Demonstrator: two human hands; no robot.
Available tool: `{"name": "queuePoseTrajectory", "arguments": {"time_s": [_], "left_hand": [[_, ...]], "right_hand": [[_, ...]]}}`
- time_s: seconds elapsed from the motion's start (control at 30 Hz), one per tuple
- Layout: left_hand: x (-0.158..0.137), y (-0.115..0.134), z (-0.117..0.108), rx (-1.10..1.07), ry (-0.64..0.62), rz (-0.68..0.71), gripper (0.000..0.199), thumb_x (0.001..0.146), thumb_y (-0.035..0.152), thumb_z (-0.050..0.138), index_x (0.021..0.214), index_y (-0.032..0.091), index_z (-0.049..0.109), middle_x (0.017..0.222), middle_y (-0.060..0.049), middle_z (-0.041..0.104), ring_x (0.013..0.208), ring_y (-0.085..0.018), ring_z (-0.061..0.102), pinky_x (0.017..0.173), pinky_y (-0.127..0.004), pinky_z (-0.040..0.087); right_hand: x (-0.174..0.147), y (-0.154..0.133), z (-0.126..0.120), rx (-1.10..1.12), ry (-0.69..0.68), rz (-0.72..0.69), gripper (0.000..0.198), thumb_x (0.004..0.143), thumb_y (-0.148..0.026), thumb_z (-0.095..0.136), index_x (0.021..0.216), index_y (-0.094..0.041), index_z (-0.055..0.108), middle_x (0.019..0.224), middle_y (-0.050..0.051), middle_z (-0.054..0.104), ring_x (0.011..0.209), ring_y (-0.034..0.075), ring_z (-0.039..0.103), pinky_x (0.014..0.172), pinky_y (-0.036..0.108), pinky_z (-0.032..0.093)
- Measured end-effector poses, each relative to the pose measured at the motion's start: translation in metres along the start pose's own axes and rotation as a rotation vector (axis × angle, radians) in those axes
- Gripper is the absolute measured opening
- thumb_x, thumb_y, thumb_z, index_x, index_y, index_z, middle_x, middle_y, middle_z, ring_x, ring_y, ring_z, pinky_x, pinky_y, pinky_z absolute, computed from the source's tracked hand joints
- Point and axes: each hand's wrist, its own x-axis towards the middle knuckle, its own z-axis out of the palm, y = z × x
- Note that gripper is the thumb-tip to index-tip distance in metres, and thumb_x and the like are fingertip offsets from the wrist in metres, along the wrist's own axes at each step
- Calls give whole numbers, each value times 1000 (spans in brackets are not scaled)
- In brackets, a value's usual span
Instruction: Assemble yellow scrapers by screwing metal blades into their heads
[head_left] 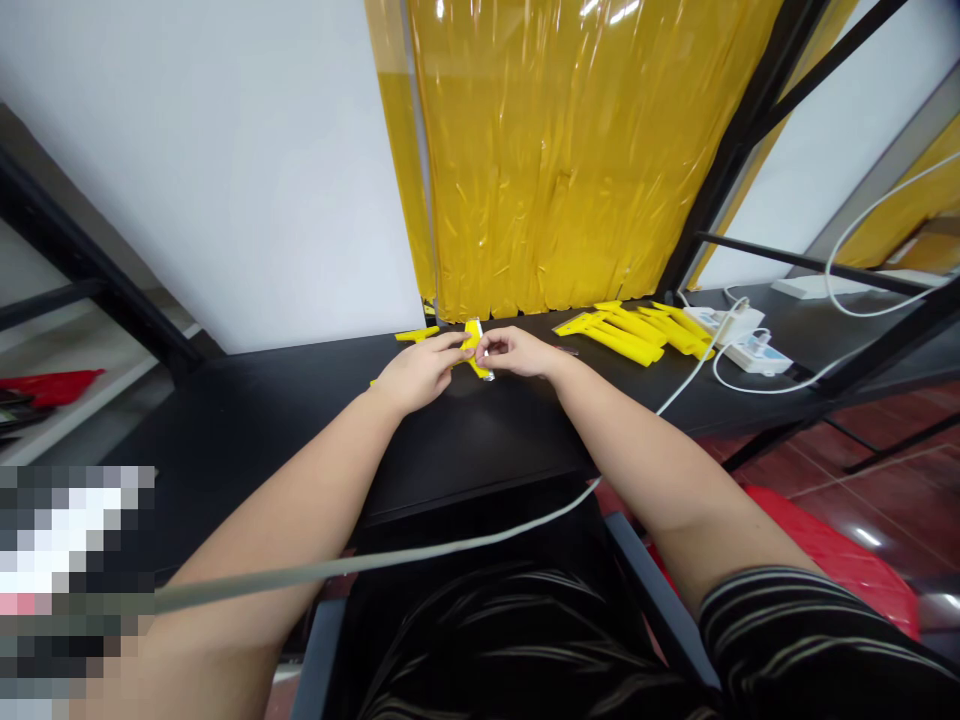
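Near the black tabletop [247,405]'s far edge, the left hand [418,374] holds and the right hand [519,354] pinches one yellow piece [472,329], probably unfinished; whether the yellow pile [630,343] farther right is finished, I cannot tell.

Yellow tool [472,328] with whitish edge — black tabletop [480,440], amber curtain [570,150] — black sleeve [802,630], pale stripes.
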Motion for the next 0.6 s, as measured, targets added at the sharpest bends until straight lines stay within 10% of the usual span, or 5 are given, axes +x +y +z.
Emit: {"name": "queuePoseTrajectory", "arguments": {"time_s": [0.6], "left_hand": [[3, 4, 4, -24, 80, -83, 48, 91, 5, 52, 134, 18, 68, 152, -14, 57, 137, -29, 60, 113, -46, 54]], "right_hand": [[6, -6, 23, 393, 305, 231, 40, 73, -12, 79, 90, -23, 45, 67, -8, 63, 57, 11, 61, 54, 21, 50]]}}
